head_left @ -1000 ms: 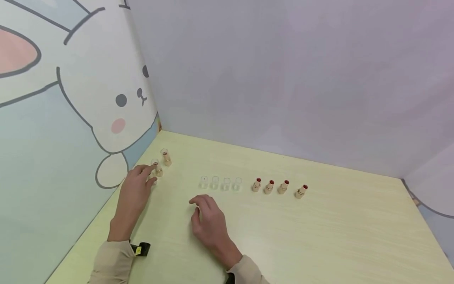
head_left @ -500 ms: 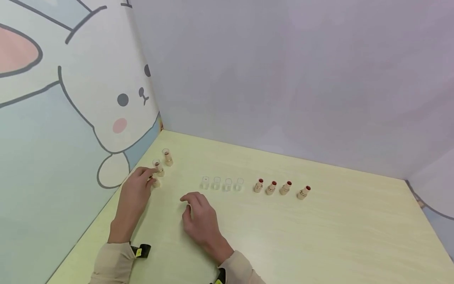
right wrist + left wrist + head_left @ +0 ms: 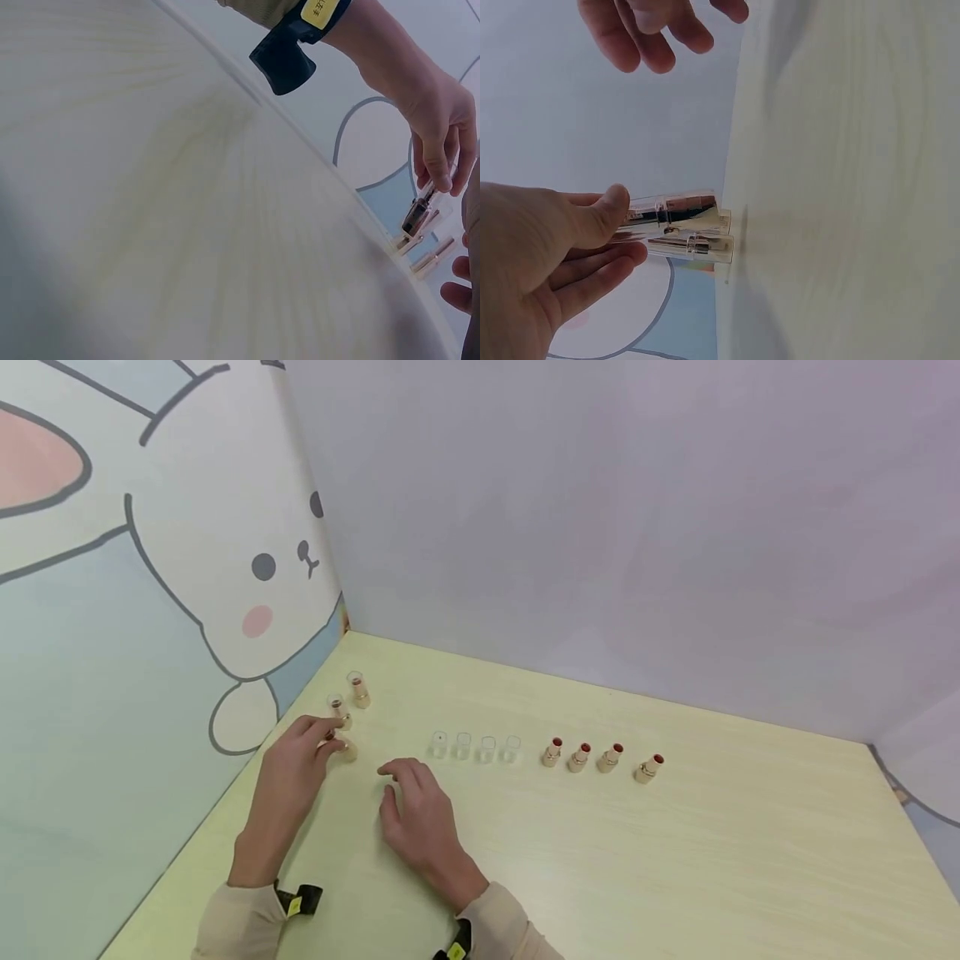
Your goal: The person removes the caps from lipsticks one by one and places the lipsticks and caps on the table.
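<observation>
My left hand [image 3: 291,772] pinches the upper part of a small gold lipstick tube [image 3: 347,749] at the left of the table. In the left wrist view the thumb and fingers grip this tube [image 3: 679,211], its lower end toward the tabletop; whether it touches cannot be told. Just behind it stand capped lipstick tubes [image 3: 361,693] with clear tops. My right hand [image 3: 420,822] hovers to the right, fingers loosely bent, holding nothing. Several clear caps [image 3: 463,746] stand in a row beyond it, and uncapped gold tubes [image 3: 577,758] with red openings line up farther right.
A pale yellow table [image 3: 712,860] lies under everything. The rabbit-print wall [image 3: 180,635] rises close by on the left, beside my left forearm. A grey-lilac wall [image 3: 562,527] bounds the back. Black bands [image 3: 300,902] circle both wrists.
My left hand has shifted slightly right with the lipstick tube, which now shows in front of its thumb. My right hand has moved left, closer to it. The view has shifted a little.
</observation>
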`<act>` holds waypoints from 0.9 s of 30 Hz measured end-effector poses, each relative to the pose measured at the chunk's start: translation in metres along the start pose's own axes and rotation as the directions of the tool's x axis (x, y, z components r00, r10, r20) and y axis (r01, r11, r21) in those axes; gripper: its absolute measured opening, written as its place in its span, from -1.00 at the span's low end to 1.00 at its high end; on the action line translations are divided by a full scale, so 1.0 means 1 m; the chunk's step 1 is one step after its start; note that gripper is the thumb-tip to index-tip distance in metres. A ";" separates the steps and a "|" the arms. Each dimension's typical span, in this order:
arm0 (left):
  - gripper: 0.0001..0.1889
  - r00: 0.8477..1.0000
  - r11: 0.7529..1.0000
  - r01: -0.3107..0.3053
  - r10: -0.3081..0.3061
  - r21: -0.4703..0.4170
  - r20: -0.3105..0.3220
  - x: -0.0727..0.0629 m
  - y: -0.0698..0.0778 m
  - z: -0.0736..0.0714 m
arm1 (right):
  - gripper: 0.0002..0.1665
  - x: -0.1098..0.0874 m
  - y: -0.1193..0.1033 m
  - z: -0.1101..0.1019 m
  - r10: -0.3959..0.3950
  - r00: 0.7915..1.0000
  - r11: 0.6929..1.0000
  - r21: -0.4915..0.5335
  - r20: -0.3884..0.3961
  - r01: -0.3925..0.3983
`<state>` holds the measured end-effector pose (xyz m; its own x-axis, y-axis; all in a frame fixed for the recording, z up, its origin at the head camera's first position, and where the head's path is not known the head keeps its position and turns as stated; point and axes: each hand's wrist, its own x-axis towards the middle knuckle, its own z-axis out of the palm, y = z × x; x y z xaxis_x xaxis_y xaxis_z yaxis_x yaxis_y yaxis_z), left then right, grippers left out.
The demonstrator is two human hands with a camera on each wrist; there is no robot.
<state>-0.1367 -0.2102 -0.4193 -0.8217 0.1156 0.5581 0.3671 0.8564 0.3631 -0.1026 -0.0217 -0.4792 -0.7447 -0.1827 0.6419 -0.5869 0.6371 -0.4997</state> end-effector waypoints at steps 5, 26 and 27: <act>-0.69 1.000 1.000 -0.005 0.005 0.001 0.005 -0.005 0.008 -0.002 | -0.66 0.001 0.000 0.001 0.012 1.000 1.000 -0.019 0.016 -0.011; -0.80 0.991 0.990 0.096 -0.084 -0.103 0.108 -0.018 0.018 0.009 | -0.61 0.005 -0.001 0.006 0.035 0.999 0.999 -0.039 -0.003 -0.035; -0.80 0.992 0.989 0.089 -0.077 -0.115 0.099 -0.018 0.018 0.009 | -0.61 0.005 -0.001 0.006 0.043 0.999 0.998 -0.035 -0.003 -0.043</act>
<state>-0.1193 -0.1920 -0.4299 -0.8867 0.0983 0.4517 0.3404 0.8000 0.4942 -0.1077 -0.0272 -0.4790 -0.7681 -0.1528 0.6218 -0.5431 0.6700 -0.5062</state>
